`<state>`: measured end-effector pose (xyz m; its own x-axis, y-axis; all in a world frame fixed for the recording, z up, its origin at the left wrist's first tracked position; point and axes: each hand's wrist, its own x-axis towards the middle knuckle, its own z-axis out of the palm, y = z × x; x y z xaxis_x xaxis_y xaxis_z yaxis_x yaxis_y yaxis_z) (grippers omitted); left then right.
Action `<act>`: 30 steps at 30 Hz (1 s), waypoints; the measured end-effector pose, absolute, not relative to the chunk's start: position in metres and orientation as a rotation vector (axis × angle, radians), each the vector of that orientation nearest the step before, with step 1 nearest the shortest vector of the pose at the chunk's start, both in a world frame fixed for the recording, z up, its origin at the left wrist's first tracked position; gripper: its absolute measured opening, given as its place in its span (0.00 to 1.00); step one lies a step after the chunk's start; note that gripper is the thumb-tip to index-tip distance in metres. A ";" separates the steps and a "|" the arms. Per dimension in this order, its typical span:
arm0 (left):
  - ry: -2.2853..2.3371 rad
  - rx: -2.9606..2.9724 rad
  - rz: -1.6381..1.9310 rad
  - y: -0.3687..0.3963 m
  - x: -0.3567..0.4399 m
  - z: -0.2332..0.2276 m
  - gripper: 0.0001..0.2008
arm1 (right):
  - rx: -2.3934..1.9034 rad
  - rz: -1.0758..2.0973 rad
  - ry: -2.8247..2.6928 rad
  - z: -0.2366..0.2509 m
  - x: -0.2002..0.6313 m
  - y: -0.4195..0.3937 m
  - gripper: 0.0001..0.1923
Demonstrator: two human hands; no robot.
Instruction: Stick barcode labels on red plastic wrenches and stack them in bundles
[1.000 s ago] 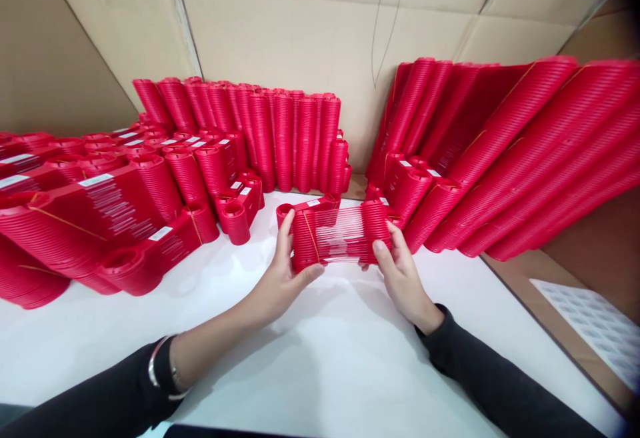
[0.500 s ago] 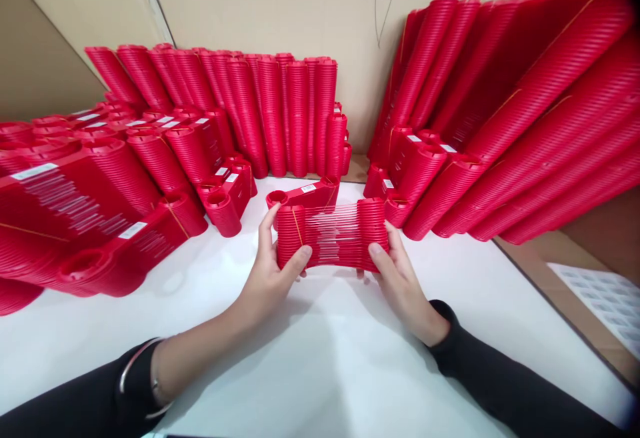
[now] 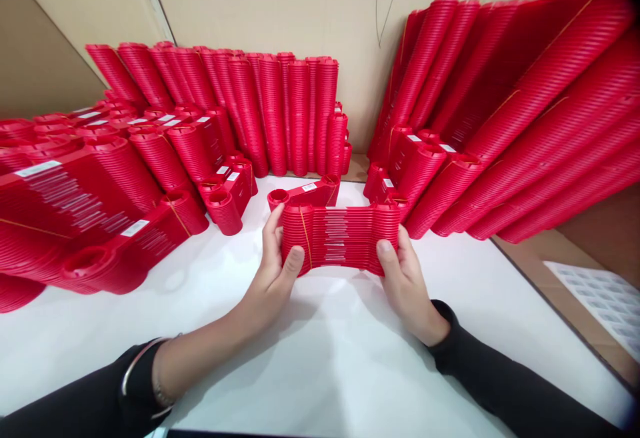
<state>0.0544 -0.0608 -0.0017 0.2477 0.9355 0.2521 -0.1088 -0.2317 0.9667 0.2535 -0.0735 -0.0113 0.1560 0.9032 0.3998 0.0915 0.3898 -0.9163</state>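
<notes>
Between my two hands is a stack of red plastic pieces (image 3: 345, 238), thin flat strips with a ring at each end, layered so the ends form ribbed columns. A thin orange band runs round its left column. My left hand (image 3: 277, 261) grips the left column, thumb on the near side and fingers behind. My right hand (image 3: 400, 268) grips the right column in the same way. Just behind the held stack lies a smaller banded red stack (image 3: 310, 191) with a white label, partly covered by it.
Many banded red stacks (image 3: 170, 158) crowd the left side, and tall columns (image 3: 270, 115) stand against the cardboard wall (image 3: 280, 5). More tall stacks (image 3: 525, 118) lean on the right. A printed sheet (image 3: 595, 291) lies beyond the right edge of the white table (image 3: 280, 371).
The held stack has turned to face me more squarely and moved slightly right. Its gaps between layers look closed up now. Both hands have kept hold of it.
</notes>
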 end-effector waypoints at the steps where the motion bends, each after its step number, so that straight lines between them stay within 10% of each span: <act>1: 0.805 1.418 1.202 -0.061 0.054 0.000 0.31 | -1.010 0.706 -1.295 -0.010 0.255 -0.074 0.16; 30: 0.658 1.448 1.088 -0.064 0.054 0.004 0.24 | -1.021 0.553 -1.320 -0.002 0.266 -0.077 0.16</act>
<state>0.0543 -0.0636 0.0042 0.4126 0.8753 0.2522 -0.1833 -0.1914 0.9642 0.2656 -0.0772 -0.0023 0.2136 0.8262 0.5212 0.2085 0.4827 -0.8506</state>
